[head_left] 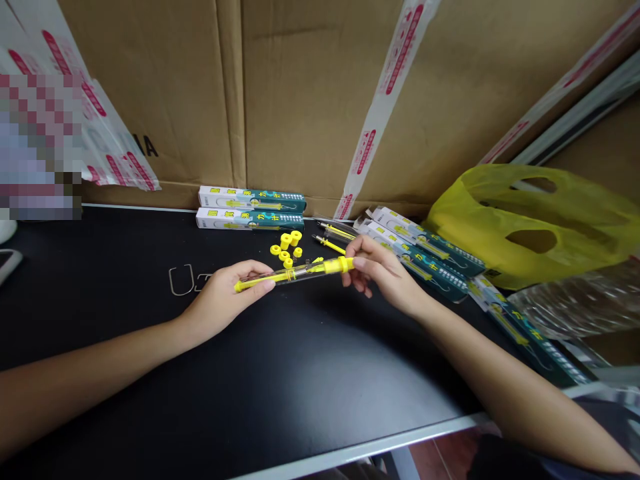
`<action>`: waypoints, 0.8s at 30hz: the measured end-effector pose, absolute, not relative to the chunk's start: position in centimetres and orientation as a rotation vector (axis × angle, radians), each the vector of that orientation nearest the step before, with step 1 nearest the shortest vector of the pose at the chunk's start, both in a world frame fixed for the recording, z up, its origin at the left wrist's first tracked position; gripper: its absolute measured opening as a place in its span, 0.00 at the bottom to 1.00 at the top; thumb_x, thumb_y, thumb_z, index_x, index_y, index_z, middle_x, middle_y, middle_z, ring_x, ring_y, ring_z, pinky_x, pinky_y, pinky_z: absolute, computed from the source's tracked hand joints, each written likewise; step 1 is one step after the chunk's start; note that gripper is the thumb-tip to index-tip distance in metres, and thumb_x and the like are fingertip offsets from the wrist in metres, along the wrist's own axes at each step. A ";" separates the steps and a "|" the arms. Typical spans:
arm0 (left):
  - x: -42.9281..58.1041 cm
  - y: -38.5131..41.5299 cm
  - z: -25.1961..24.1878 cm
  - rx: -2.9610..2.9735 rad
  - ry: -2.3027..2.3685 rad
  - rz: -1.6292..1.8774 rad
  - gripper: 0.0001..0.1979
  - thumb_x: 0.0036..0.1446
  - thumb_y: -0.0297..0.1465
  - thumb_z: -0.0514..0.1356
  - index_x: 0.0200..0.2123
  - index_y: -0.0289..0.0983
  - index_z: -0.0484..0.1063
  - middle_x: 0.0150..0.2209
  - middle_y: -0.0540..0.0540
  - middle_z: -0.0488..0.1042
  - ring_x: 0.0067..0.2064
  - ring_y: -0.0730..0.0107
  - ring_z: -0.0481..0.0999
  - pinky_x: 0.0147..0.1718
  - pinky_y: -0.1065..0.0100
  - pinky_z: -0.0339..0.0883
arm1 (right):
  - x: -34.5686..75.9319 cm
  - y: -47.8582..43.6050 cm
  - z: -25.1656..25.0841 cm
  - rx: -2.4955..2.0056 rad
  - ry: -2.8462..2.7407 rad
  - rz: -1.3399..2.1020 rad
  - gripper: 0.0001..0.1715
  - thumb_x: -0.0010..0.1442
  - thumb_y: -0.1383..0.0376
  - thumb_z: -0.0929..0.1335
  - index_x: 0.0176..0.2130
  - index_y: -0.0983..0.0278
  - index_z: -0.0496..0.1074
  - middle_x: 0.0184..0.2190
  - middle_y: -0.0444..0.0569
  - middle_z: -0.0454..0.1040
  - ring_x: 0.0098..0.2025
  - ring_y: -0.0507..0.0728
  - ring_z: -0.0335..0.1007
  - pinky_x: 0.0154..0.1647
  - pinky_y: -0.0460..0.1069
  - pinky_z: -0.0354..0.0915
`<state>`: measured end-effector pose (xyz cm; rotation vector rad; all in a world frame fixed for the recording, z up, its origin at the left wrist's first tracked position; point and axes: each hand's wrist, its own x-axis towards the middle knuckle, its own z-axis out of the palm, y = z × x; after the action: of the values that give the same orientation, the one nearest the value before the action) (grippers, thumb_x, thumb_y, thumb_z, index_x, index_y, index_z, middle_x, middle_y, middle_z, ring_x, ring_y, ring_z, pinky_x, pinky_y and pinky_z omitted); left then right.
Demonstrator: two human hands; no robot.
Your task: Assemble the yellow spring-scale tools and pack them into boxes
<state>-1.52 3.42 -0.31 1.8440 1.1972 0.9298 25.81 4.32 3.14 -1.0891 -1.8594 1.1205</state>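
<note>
A clear tubular spring scale (295, 272) with yellow ends is held level above the black table, between both hands. My left hand (233, 293) is closed round its left end, thumb and fingers pinching the tube. At the other end, my right hand (377, 270) pinches the yellow cap (340, 265) with thumb and forefinger. Just behind the tube lie several small yellow caps and rings (285, 241). Bent metal hooks (181, 280) rest by my left hand, one partly hidden. Beyond my right hand are other yellow rods and clear tubes (333, 233), partly covered.
Two printed boxes (251, 219) stand along the cardboard wall (300, 100) at the back. More boxes (425, 250) lie at the right, beside a yellow plastic bag (470, 220) and clear plastic wrap (575, 300). The table's pale edge (360, 450) runs along the front.
</note>
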 end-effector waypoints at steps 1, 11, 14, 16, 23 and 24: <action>-1.5 3.4 -0.3 1.846 1.196 0.927 0.14 0.56 0.41 0.59 0.39 0.38 0.74 0.36 0.49 0.77 0.37 0.68 0.75 0.40 0.68 0.69 | 25.8 4.3 3.2 -1.091 -1.866 1.128 0.13 0.63 0.55 0.63 0.35 0.61 0.59 0.24 0.41 0.70 0.20 0.48 0.60 0.16 0.41 0.56; -1.5 3.3 -0.2 1.853 1.181 0.908 0.14 0.57 0.41 0.59 0.40 0.37 0.74 0.37 0.48 0.77 0.38 0.68 0.75 0.41 0.68 0.69 | 25.9 4.3 3.0 -1.153 -1.873 1.101 0.18 0.65 0.50 0.59 0.34 0.62 0.61 0.23 0.43 0.70 0.19 0.48 0.60 0.15 0.41 0.55; -1.5 3.3 -0.2 1.850 1.177 0.908 0.14 0.57 0.41 0.59 0.40 0.37 0.74 0.37 0.48 0.77 0.38 0.68 0.75 0.41 0.68 0.68 | 25.8 4.2 3.0 -1.113 -1.860 1.160 0.14 0.64 0.54 0.62 0.35 0.61 0.58 0.23 0.42 0.71 0.19 0.48 0.60 0.15 0.41 0.55; -1.5 3.3 -0.1 1.852 1.182 0.906 0.13 0.57 0.40 0.59 0.39 0.37 0.74 0.37 0.48 0.77 0.38 0.68 0.75 0.41 0.69 0.68 | 25.7 4.2 3.0 -1.143 -1.891 1.140 0.17 0.65 0.53 0.61 0.31 0.62 0.59 0.22 0.43 0.70 0.19 0.48 0.59 0.15 0.41 0.55; -1.5 3.3 0.0 1.838 1.179 0.908 0.13 0.57 0.40 0.59 0.39 0.37 0.73 0.37 0.48 0.77 0.38 0.69 0.75 0.41 0.69 0.68 | 25.8 4.3 2.9 -1.187 -1.897 1.085 0.25 0.66 0.47 0.57 0.30 0.63 0.62 0.21 0.44 0.69 0.19 0.48 0.59 0.15 0.41 0.55; -1.5 3.3 -0.1 1.838 1.177 0.907 0.14 0.57 0.40 0.59 0.39 0.37 0.73 0.37 0.48 0.77 0.38 0.69 0.75 0.41 0.69 0.68 | 25.8 4.2 3.0 -1.167 -1.886 1.103 0.21 0.65 0.49 0.58 0.33 0.63 0.61 0.22 0.43 0.70 0.19 0.48 0.59 0.15 0.41 0.55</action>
<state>-1.48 3.31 -0.06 1.8377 1.1767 0.9065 25.78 4.24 3.01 -1.1671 -1.8863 1.1028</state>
